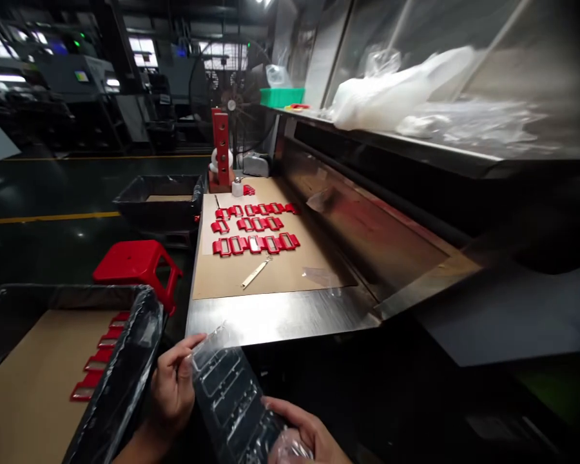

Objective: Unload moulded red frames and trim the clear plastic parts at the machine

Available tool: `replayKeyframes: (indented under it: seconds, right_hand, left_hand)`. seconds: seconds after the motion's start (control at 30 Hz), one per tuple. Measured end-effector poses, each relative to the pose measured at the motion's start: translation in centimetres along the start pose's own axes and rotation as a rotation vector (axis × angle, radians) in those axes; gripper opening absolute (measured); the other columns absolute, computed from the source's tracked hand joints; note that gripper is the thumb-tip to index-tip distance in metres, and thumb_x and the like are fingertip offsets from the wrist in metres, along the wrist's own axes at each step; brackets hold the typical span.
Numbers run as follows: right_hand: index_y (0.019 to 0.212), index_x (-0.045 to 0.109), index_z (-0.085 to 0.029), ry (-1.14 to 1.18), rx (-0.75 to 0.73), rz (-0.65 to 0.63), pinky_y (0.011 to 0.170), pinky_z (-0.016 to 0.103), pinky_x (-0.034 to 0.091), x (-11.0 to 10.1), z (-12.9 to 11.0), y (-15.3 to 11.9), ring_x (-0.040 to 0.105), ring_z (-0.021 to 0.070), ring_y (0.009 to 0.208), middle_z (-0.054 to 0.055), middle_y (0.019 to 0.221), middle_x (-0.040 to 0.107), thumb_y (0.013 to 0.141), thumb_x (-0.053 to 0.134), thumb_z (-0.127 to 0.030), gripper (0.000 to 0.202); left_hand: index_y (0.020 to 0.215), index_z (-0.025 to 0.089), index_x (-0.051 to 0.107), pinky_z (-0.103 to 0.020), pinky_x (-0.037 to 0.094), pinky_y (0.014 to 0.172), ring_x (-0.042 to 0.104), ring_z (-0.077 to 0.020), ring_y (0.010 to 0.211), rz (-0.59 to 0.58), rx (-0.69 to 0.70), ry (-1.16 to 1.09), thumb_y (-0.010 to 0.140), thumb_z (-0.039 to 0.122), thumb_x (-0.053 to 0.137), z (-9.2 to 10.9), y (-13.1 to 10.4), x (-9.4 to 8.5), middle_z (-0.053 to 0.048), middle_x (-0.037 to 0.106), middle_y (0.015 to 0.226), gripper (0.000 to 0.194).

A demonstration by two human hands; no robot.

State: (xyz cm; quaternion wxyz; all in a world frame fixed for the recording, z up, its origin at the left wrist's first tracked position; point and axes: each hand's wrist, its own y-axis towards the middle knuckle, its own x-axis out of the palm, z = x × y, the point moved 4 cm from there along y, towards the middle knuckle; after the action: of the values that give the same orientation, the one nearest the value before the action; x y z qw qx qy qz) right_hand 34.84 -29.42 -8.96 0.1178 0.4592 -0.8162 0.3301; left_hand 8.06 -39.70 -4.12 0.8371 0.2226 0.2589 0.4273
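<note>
Between my two hands is a clear plastic bag [232, 393] with dark flat pieces inside, just in front of the bench's near edge. My left hand [174, 383] pinches the bag's upper left corner between thumb and fingers. My right hand [304, 432] grips its lower right side, where the plastic bunches up. Beyond the bag, rows of red frame-shaped parts [256, 245] lie on brown cardboard [309, 258] on the metal bench [251, 319]. A light-handled tool [256, 274] rests on the cardboard nearer to me; its exact kind is unclear.
Left of me stands a black-lined bin [145, 322] with cardboard and several red parts [96, 364]. Behind it are a red stool [130, 261] and another black-lined bin [157, 206]. A shelf over the bench's right side carries white plastic bags [396, 90] and a green basket [283, 98].
</note>
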Motion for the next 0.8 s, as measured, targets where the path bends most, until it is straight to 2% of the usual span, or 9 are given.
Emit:
replayKeyframes:
  seconds: [0.07,0.17,0.27,0.33,0.47,0.6,0.67,0.73,0.8]
  right_hand:
    - [0.136,0.065,-0.024,-0.05,0.054,-0.042,0.077,0.028,0.053,1.4,-2.1,0.7,0.071,0.0196,0.086,0.006,0.099,0.076,0.06,0.095,-0.024,0.082]
    - [0.139,0.062,-0.027,-0.054,0.061,-0.115,0.075,0.026,0.053,2.5,-5.7,1.8,0.069,0.0163,0.083,0.003,0.101,0.074,0.058,0.095,-0.02,0.087]
    - [0.141,0.06,-0.026,-0.099,-0.019,-0.094,0.062,0.021,0.049,1.5,-8.8,2.9,0.062,0.01,0.064,-0.001,0.081,0.07,0.063,0.093,-0.022,0.085]
    - [0.138,0.062,-0.023,-0.211,-0.077,-0.027,0.054,0.019,0.046,-0.3,-10.5,3.5,0.058,0.0092,0.059,-0.002,0.074,0.067,0.066,0.092,-0.024,0.078]
    - [0.135,0.066,-0.019,-0.386,-0.173,0.182,0.051,0.022,0.047,-5.6,-14.0,4.7,0.06,0.0127,0.061,0.002,0.074,0.065,0.06,0.095,-0.029,0.081]
    - [0.132,0.068,-0.015,-0.425,-0.214,0.356,0.044,0.021,0.039,-10.5,-16.4,6.3,0.05,0.0085,0.049,-0.004,0.06,0.056,0.05,0.098,-0.03,0.088]
    - [0.131,0.068,-0.011,-0.44,-0.272,0.469,0.043,0.021,0.038,-12.3,-17.0,7.2,0.047,0.008,0.046,-0.007,0.056,0.053,0.044,0.099,-0.029,0.094]
    - [0.132,0.066,-0.011,-0.432,-0.333,0.553,0.044,0.023,0.042,-13.6,-17.2,8.1,0.053,0.0107,0.051,-0.003,0.063,0.06,0.039,0.099,-0.028,0.099]
    - [0.135,0.064,-0.013,-0.439,-0.4,0.608,0.046,0.024,0.046,-14.5,-17.3,9.0,0.06,0.0138,0.057,0.003,0.075,0.069,0.043,0.097,-0.03,0.1]
  left_hand:
    - [0.114,0.025,0.048,-0.049,0.064,0.089,0.071,-0.0272,0.113,0.032,0.081,0.001,0.105,0.025,0.046,-0.5,1.2,-2.0,-0.013,0.07,0.123,0.009]
    - [0.116,0.024,0.046,-0.044,0.066,0.081,0.072,-0.0263,0.11,0.006,0.287,0.118,0.105,0.023,0.047,-0.3,3.9,-4.2,-0.015,0.07,0.123,0.012]
    - [0.12,0.021,0.048,-0.035,0.065,0.074,0.076,-0.0238,0.096,-0.111,0.585,0.378,0.103,0.018,0.05,-0.2,6.7,-5.1,-0.015,0.075,0.11,0.017]
    - [0.114,0.019,0.055,-0.032,0.064,0.072,0.076,-0.022,0.086,-0.236,0.649,0.495,0.102,0.021,0.054,-0.8,8.5,-4.8,-0.011,0.077,0.097,0.012]
    - [0.109,0.013,0.067,-0.032,0.061,0.076,0.074,-0.017,0.08,-0.579,0.572,0.581,0.105,0.033,0.05,-2.7,11.1,-2.3,-0.008,0.077,0.097,0.027]
    - [0.125,0.01,0.063,-0.034,0.055,0.095,0.07,-0.0132,0.096,-0.811,0.493,0.609,0.11,0.032,0.036,-4.1,9.9,1.6,-0.008,0.073,0.115,0.038]
    - [0.127,0.013,0.064,-0.033,0.055,0.096,0.07,-0.0149,0.099,-0.857,0.468,0.623,0.11,0.032,0.035,-4.4,8.1,3.4,-0.008,0.072,0.118,0.038]
    - [0.124,0.017,0.066,-0.035,0.056,0.093,0.07,-0.0188,0.101,-0.848,0.436,0.652,0.109,0.03,0.038,-4.6,6.2,4.6,-0.009,0.072,0.119,0.035]
    - [0.122,0.018,0.067,-0.04,0.056,0.093,0.068,-0.0237,0.106,-0.796,0.397,0.688,0.107,0.026,0.04,-4.5,4.7,5.2,-0.013,0.07,0.122,0.032]
